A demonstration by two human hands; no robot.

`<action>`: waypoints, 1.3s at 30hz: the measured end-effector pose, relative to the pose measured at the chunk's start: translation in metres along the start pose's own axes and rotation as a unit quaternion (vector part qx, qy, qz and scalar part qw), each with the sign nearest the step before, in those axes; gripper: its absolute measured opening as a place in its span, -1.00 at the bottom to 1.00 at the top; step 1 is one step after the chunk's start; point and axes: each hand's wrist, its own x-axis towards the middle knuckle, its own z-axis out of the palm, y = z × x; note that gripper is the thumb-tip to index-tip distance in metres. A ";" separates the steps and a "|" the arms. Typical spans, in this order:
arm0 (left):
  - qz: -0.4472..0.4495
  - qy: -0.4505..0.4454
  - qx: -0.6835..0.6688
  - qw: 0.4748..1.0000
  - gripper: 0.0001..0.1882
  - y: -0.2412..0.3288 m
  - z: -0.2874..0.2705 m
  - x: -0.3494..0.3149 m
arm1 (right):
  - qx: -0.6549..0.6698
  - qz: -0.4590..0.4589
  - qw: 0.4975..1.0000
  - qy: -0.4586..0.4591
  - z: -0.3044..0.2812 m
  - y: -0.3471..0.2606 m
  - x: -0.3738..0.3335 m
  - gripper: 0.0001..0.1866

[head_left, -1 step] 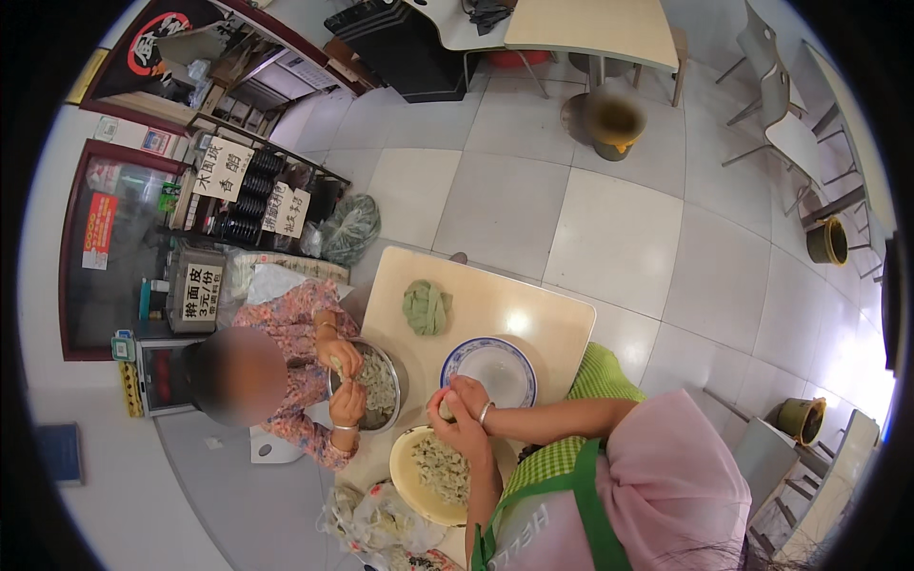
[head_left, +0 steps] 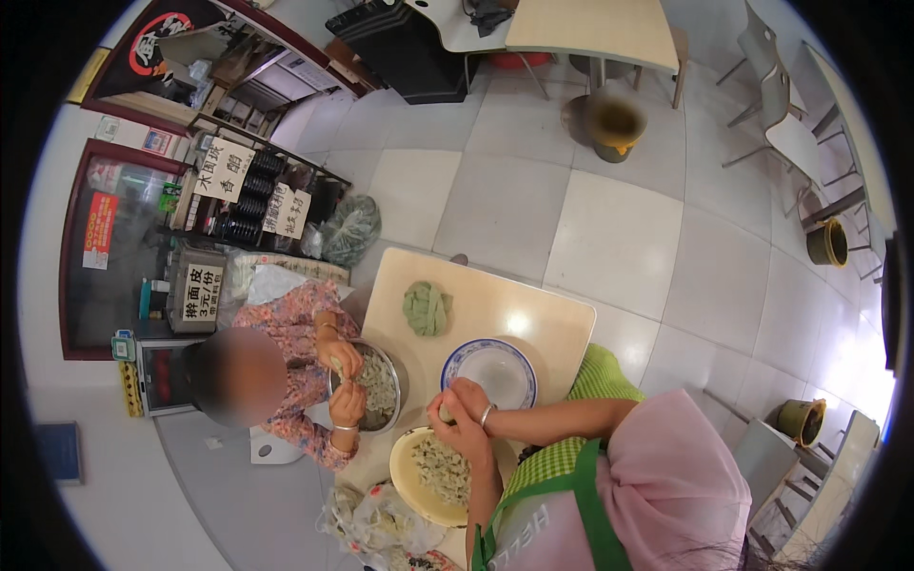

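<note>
White signs in black characters, left hand, right hand, fingers clamped on pale dough

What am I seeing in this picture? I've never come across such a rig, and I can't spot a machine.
There is no machine: a person works with two bare hands. The picture comes from a wide fisheye camera on that person's head, so straight edges bend near the rim. The left hand and the right hand meet, a small pale piece between their fingers; it could be dough, but it's too small to tell. On the table are a green bundle, a blue-rimmed dish, a yellow bowl of chopped food and plastic bags. The hands across the table, over the metal bowl, belong to someone else.
</note>
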 end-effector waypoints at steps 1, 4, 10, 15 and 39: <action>-0.007 0.001 -0.012 1.000 -0.82 -0.003 -0.002 -0.002 | 0.011 0.011 1.000 -0.026 0.000 -0.004 -0.005 -0.74; 0.010 -0.018 -0.064 0.998 -0.84 -0.010 -0.014 -0.004 | 0.041 0.216 0.966 -0.136 -0.007 -0.020 -0.006 -0.74; 0.288 -0.090 0.071 0.951 -0.87 -0.001 -0.017 -0.002 | 0.118 0.317 0.910 -0.239 -0.002 -0.061 -0.028 -0.62; 0.330 -0.091 0.145 0.929 -0.89 0.019 -0.018 -0.006 | 0.169 0.295 0.903 -0.263 -0.003 -0.063 -0.038 -0.65; 0.303 -0.111 0.246 0.914 -0.78 0.003 -0.005 0.005 | 0.222 0.189 0.921 -0.259 -0.025 0.015 0.010 -0.70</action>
